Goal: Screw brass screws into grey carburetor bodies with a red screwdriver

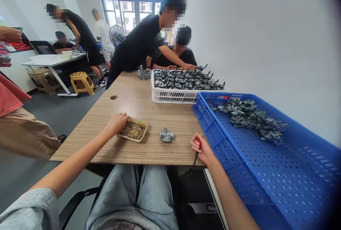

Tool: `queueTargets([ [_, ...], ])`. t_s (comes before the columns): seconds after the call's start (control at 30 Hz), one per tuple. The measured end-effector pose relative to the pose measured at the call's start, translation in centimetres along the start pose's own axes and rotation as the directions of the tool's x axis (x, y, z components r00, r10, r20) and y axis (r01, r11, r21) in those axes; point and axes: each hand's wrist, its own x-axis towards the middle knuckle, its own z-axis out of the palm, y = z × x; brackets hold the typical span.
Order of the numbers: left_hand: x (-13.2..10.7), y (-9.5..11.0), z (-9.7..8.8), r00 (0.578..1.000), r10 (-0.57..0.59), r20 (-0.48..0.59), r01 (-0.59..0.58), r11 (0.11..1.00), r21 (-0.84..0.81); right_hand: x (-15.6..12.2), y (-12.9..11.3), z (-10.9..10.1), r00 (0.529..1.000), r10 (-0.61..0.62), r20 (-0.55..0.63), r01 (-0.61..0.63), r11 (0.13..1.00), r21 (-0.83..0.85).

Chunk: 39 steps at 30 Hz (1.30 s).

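Note:
At the table's near left, my left hand [119,122] is closed on the far left rim of a small cream tray [146,126]. Small brass-coloured, screw-like parts [132,130] fill that tray. My right hand [203,149] grips a screwdriver with a red handle [199,143], its dark shaft pointing down past the table's front edge. Between the hands, a single grey metal carburetor [166,136] rests on the wood-grain table [138,106], touched by neither hand.
Right of my right hand stands a big blue crate [226,153] with a heap of carburetors [247,114]. Behind, a white basket [173,97] is packed with more, and a person [144,38] reaches into it. A clear bag of metal parts [144,74] lies left of the basket.

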Motion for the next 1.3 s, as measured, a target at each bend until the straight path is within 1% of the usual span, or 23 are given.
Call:
queueTargets([
  [0.17, -0.2, 0.0, -0.2, 1.0, -0.002, -0.017, 0.002, 0.999, -0.04, -0.1, 0.0, 0.1, 1.0, 0.0, -0.004, 0.0, 1.0, -0.001],
  [0.3, -0.3, -0.5, 0.0, 0.999, 0.014, -0.035, -0.017, 0.996, -0.087, 0.0, 0.0, 0.1, 1.0, -0.002, -0.007, 0.002, 1.0, -0.004],
  [0.4, -0.4, -0.7, 0.4, 0.995, -0.001, -0.096, -0.023, 0.968, -0.249, 0.1, 0.0, 0.0, 1.0, -0.008, -0.007, 0.008, 1.0, -0.004],
  [0.5, -0.7, 0.1, 0.2, 0.981, -0.011, -0.193, -0.076, 0.896, -0.438, 0.1, 0.0, 0.0, 1.0, -0.012, -0.006, 0.012, 1.0, -0.003],
  [0.53, -0.9, 0.8, 0.0, 0.975, -0.01, -0.223, -0.102, 0.868, -0.487, 0.1, 0.1, 0.0, 1.0, -0.013, -0.007, 0.013, 1.0, -0.003],
  [0.6, -1.5, 2.9, -0.8, 0.963, -0.009, -0.27, -0.154, 0.802, -0.577, 0.1, 0.1, 0.0, 1.0, -0.017, -0.008, 0.017, 1.0, -0.001],
  [0.73, -2.9, 9.1, -2.0, 0.942, 0.025, -0.333, -0.265, 0.664, -0.699, 0.1, 0.2, -0.2, 1.0, -0.023, -0.011, 0.023, 1.0, -0.001],
  [0.83, -3.4, 13.7, -1.6, 0.936, 0.086, -0.34, -0.324, 0.585, -0.743, 0.2, 0.2, -0.2, 1.0, -0.021, -0.009, 0.021, 1.0, -0.006],
  [0.9, -3.2, 15.8, -0.7, 0.921, 0.109, -0.374, -0.366, 0.572, -0.734, 0.2, 0.2, -0.2, 1.0, -0.02, -0.008, 0.02, 1.0, -0.01],
  [0.97, -2.8, 17.1, 0.3, 0.908, 0.109, -0.404, -0.388, 0.582, -0.715, 0.2, 0.1, -0.1, 1.0, -0.02, -0.007, 0.02, 1.0, -0.014],
  [1.03, -2.4, 17.8, 1.2, 0.905, 0.1, -0.414, -0.388, 0.598, -0.701, 0.2, 0.1, -0.1, 1.0, -0.019, -0.004, 0.019, 1.0, -0.015],
  [1.1, -2.2, 18.2, 1.8, 0.906, 0.098, -0.411, -0.38, 0.615, -0.691, 0.2, 0.1, -0.1, 1.0, -0.019, -0.001, 0.019, 1.0, -0.014],
  [1.2, -2.1, 18.3, 2.3, 0.907, 0.101, -0.409, -0.374, 0.64, -0.672, 0.3, 0.1, -0.1, 1.0, -0.016, 0.0, 0.016, 1.0, -0.01],
  [1.3, -2.0, 18.4, 2.5, 0.894, 0.111, -0.434, -0.395, 0.654, -0.645, 0.3, 0.0, -0.1, 1.0, -0.012, 0.0, 0.012, 1.0, -0.009],
])
